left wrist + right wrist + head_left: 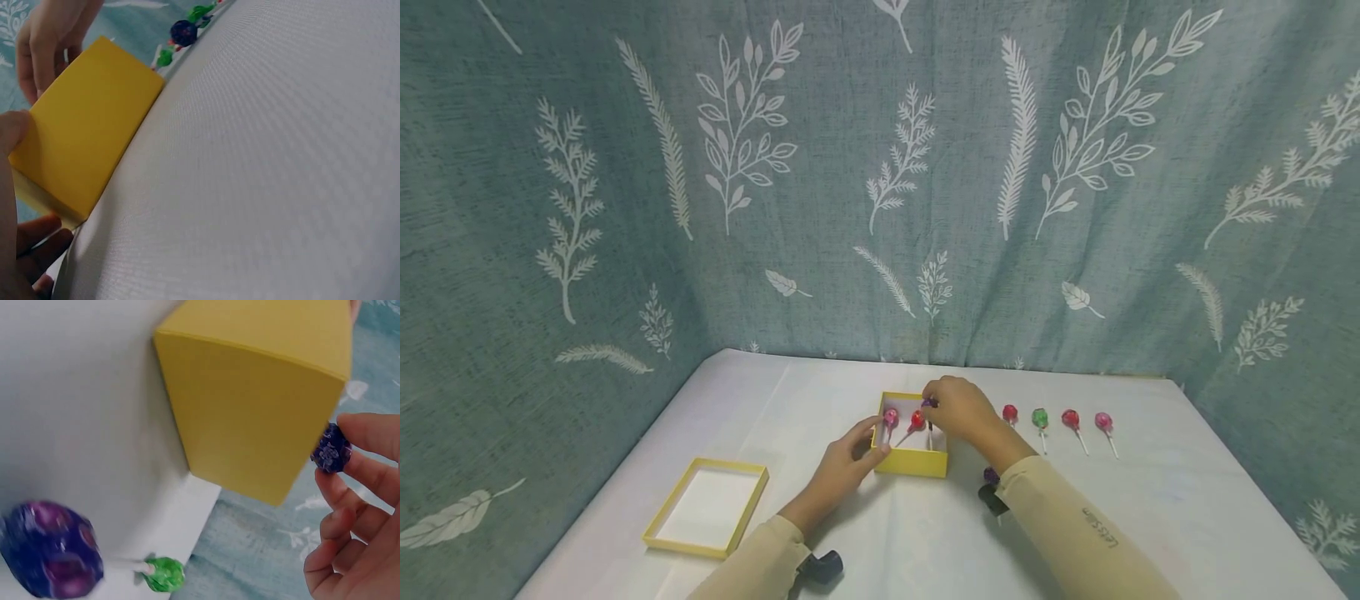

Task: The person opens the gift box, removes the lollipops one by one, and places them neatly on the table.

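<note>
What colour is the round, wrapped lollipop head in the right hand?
The lollipop head is dark purplish blue with paler markings, clearest in the right wrist view.

- box (912, 463): yellow outside, pale inside, uncovered at the top; it stands flat, its long front wall facing the person
- left hand (842, 465): at the box's near left corner, thumb on the near rim, fingers by the left wall
- right hand (962, 410): over the box's right end; thumb and fingers pinch the purple lollipop by its head
- purple lollipop (331, 450): dark shiny wrapper with pale marks; head at the rim, stick pointing towards the near wall
- pink lollipop (891, 417): in the box's left part; head away from the person
- red lollipop (917, 421): between pink and purple; stick slanting near-left
</note>
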`<action>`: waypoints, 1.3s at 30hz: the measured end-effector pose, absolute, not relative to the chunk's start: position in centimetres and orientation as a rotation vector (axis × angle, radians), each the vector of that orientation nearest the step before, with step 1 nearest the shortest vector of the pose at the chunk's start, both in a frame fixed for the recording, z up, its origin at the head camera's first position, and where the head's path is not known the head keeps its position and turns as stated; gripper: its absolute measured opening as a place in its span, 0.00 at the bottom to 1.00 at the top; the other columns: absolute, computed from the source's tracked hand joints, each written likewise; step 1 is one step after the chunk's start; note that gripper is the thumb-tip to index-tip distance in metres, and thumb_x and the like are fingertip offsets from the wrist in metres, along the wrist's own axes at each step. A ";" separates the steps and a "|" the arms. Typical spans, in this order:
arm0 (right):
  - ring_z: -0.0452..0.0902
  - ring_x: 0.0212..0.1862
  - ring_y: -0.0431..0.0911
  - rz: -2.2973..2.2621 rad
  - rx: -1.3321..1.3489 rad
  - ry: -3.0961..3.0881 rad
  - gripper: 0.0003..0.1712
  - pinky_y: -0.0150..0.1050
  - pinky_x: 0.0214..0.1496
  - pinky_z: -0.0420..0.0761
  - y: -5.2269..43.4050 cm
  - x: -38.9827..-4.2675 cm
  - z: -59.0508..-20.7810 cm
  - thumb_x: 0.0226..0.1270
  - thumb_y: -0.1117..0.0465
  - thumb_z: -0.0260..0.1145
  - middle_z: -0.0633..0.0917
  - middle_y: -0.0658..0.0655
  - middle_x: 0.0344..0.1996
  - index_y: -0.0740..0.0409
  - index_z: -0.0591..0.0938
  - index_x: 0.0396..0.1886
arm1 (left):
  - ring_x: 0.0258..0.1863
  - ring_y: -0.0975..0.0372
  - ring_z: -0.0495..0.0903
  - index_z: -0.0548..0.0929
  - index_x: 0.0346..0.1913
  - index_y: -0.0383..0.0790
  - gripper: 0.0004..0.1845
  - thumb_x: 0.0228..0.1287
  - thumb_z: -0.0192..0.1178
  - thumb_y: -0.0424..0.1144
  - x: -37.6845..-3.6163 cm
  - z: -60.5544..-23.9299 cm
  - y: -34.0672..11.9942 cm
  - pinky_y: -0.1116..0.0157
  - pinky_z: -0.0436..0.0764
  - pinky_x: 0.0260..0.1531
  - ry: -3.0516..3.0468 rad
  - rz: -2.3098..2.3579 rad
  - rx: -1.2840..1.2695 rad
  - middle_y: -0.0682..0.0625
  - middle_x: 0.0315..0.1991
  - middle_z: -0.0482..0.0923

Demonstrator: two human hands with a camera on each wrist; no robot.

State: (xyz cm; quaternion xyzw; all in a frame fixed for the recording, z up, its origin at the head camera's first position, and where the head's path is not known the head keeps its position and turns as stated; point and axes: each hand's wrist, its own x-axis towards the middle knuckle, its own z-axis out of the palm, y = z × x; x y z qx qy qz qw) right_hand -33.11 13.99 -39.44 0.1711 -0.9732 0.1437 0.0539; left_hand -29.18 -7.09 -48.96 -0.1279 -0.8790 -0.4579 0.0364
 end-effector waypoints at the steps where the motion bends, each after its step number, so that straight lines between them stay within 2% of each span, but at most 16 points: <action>1: 0.75 0.35 0.41 0.441 0.514 -2.960 0.14 0.42 0.40 0.76 14.1 -33.1 -39.3 0.55 0.51 0.63 0.80 0.46 0.31 0.50 0.82 0.40 | 0.58 0.54 0.66 0.63 0.62 0.62 0.29 0.57 0.54 0.58 -29.2 -49.0 -7.1 0.45 0.62 0.54 -2.701 -1.404 -0.390 0.50 0.58 0.68; 14: 0.74 0.37 0.42 0.527 0.471 -2.940 0.16 0.43 0.40 0.75 16.5 -31.9 -37.8 0.57 0.50 0.62 0.80 0.44 0.33 0.48 0.80 0.45 | 0.57 0.54 0.67 0.64 0.62 0.62 0.29 0.56 0.55 0.57 -29.3 -49.1 -7.3 0.47 0.63 0.54 -2.695 -1.419 -0.387 0.51 0.59 0.67; 25: 0.74 0.46 0.48 0.631 0.465 -2.882 0.15 0.49 0.48 0.72 20.3 -31.1 -38.5 0.57 0.50 0.63 0.80 0.44 0.34 0.49 0.81 0.42 | 0.57 0.55 0.67 0.64 0.61 0.63 0.28 0.57 0.55 0.57 -29.4 -49.1 -7.1 0.49 0.64 0.54 -2.694 -1.413 -0.381 0.51 0.59 0.68; 34: 0.75 0.42 0.47 0.613 0.462 -2.877 0.14 0.49 0.46 0.73 23.0 -30.1 -38.8 0.57 0.50 0.63 0.80 0.44 0.34 0.49 0.81 0.41 | 0.57 0.55 0.68 0.64 0.61 0.64 0.27 0.57 0.55 0.57 -29.4 -49.2 -7.1 0.49 0.65 0.54 -2.686 -1.416 -0.397 0.51 0.59 0.67; 39: 0.71 0.31 0.43 0.595 0.485 -2.855 0.12 0.41 0.34 0.73 24.7 -29.3 -39.1 0.56 0.52 0.64 0.79 0.43 0.30 0.49 0.82 0.39 | 0.56 0.55 0.68 0.64 0.61 0.64 0.28 0.57 0.55 0.57 -29.5 -49.2 -7.1 0.50 0.65 0.54 -2.689 -1.408 -0.396 0.51 0.59 0.67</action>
